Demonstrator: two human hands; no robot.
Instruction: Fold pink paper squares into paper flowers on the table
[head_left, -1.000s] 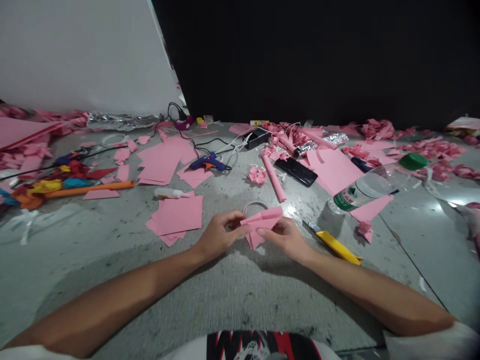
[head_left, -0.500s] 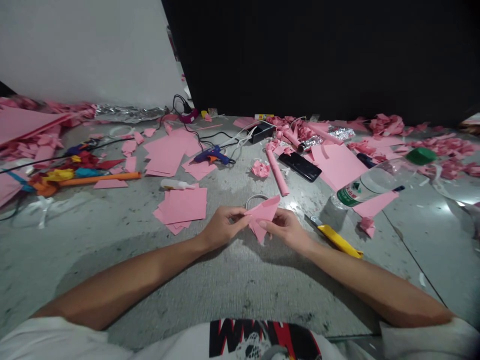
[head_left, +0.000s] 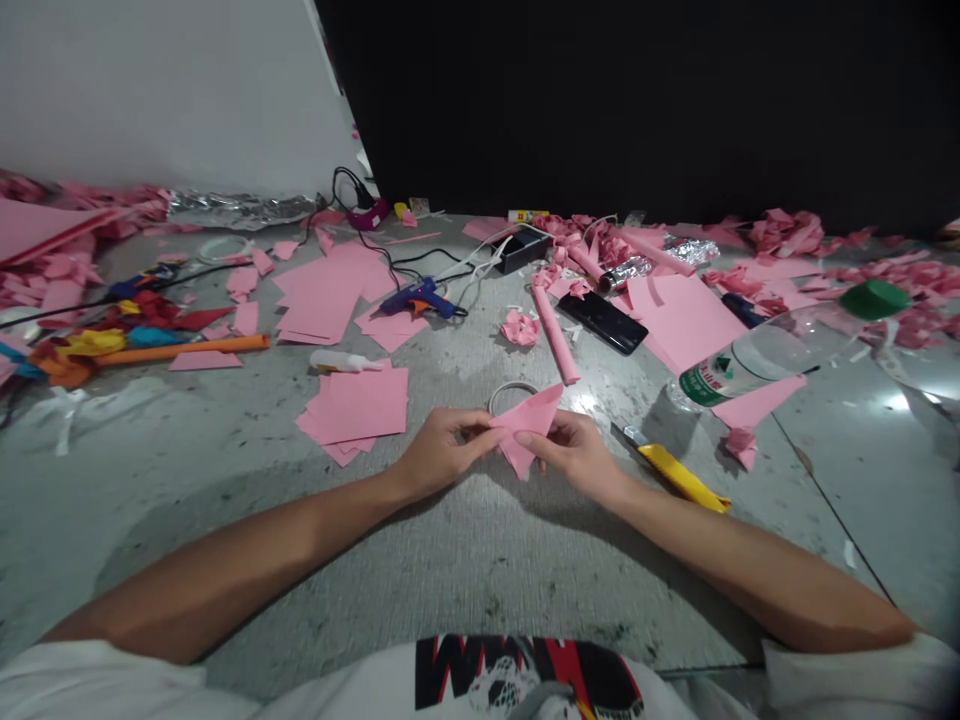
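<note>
Head view shows the grey tabletop, then your left hand and right hand, each grip pinched on the folded pink paper, now narrower and upright, tip toward 12 o'clock, folding underway.

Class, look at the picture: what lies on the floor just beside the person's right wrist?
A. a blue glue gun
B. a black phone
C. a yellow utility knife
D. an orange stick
C: the yellow utility knife lies just beside the right hand, which pinches the folded pink paper.
</note>
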